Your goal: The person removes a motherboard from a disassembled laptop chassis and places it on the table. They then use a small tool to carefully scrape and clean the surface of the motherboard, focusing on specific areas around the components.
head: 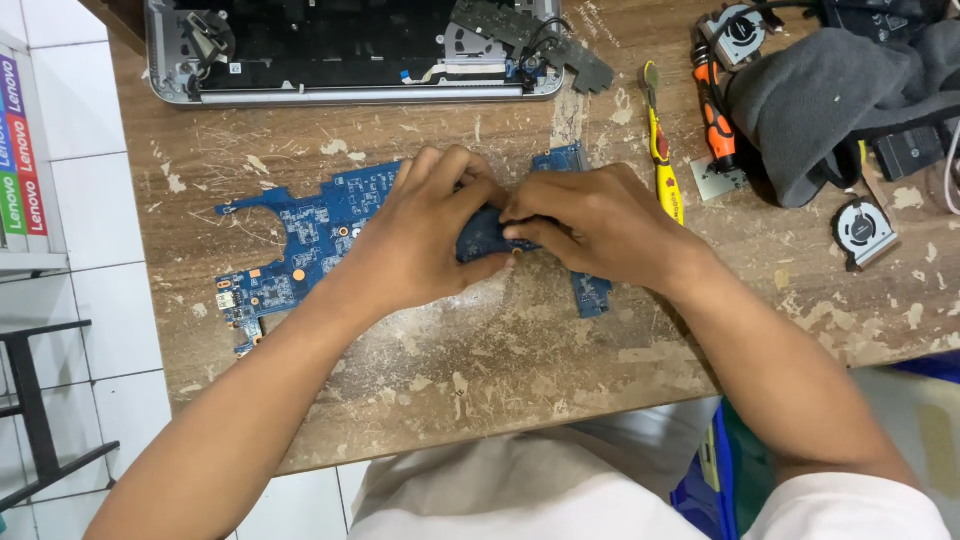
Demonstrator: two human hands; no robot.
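With both hands pressed together on flat blue laptop circuit board (310, 225), my left hand (425, 235) and right hand (590, 225) pinch small dark part at board's middle, fingertips meeting. Board already out of grey opened laptop shell (350, 60), beyond my hands. Yellow-handled screwdriver (662, 150) idle just right of right hand. Part not yet clearly free; cannot tell.

Your left hand (425, 240) and right hand (590, 225) are both bare: no gloves, rings or watch show anywhere from your fingers (455, 165) back along the wrists. Behind the fingers, both forearms run uncovered toward the elbows. Farthest from your fingertips, at the right upper arm, a short pale off-white sleeve (850, 505) begins, and the same pale cloth covers your torso (520, 485) below.
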